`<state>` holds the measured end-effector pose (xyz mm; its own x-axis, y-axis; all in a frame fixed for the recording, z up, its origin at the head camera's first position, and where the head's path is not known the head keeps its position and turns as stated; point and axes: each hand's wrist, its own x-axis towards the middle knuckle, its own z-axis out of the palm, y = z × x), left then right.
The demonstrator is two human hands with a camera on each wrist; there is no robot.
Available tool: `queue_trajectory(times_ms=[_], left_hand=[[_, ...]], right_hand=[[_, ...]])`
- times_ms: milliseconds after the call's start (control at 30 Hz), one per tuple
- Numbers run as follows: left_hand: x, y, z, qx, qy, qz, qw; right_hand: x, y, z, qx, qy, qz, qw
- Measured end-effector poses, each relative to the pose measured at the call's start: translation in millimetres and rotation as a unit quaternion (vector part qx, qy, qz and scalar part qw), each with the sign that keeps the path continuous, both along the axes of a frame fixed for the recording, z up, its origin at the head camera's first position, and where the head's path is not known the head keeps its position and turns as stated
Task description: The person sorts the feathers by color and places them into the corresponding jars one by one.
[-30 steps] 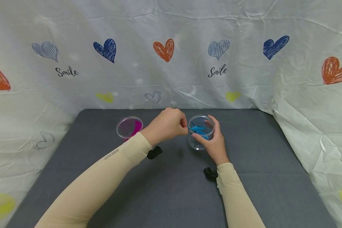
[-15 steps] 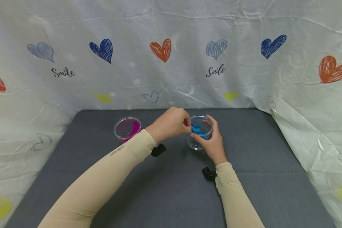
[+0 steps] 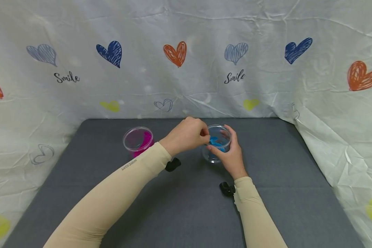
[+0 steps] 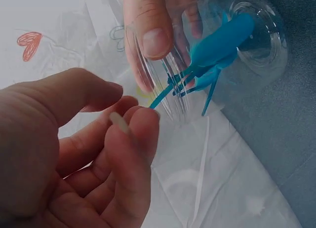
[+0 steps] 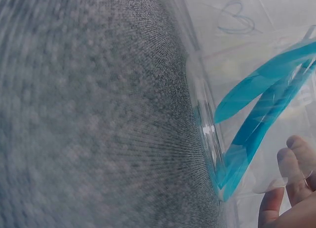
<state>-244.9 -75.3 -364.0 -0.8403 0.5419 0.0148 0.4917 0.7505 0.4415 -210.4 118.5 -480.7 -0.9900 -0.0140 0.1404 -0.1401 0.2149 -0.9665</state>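
A clear plastic cup (image 3: pixel 211 157) stands at the middle right of the table, with limp blue pieces inside that look like uninflated balloons (image 4: pixel 217 45), rounded at one end and narrowing to thin necks. My right hand (image 3: pixel 234 155) grips the cup's side, thumb at the near side and fingers behind. At its left rim my left hand (image 3: pixel 187 136) pinches the thin neck of one blue balloon; in the left wrist view this neck crosses the rim to the fingertips (image 4: pixel 152 120). The right wrist view shows blue balloons (image 5: pixel 249 134) through the cup wall.
A second clear cup (image 3: pixel 131 140) with bright pink pieces (image 3: pixel 146 138) stands to the left, partly behind the left forearm. Dark grey cloth covers the table (image 3: pixel 186 206). A white curtain (image 3: pixel 204 31) printed with hearts hangs behind and at both sides.
My left hand has shifted slightly right, closer to the cup's rim, and less of the blue neck shows between them. My right hand keeps its grip on the cup.
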Motion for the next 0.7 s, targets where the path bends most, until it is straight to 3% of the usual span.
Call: queue_trajectory(times_ms=[133,400,567,700], left_hand=[[4.0,-12.4,-1.2,0.009,0.012,0.013,0.9998],[16.2,-42.9,-4.9,0.03,0.037,0.041,0.998],[30.9,-66.3,-6.3,0.067,0.064,0.065,0.9936],[46.6,-91.7,-8.8,0.108,0.092,0.1,0.9848]], right_hand=[[0.3,-6.0,-0.2,-0.001,0.0,0.004,1.0],[-11.1,-6.2,-26.7,0.017,0.009,0.0,1.0],[-8.7,-3.0,-28.4,0.032,0.021,0.003,0.999],[-6.9,4.9,-27.0,0.052,0.021,0.002,0.998]])
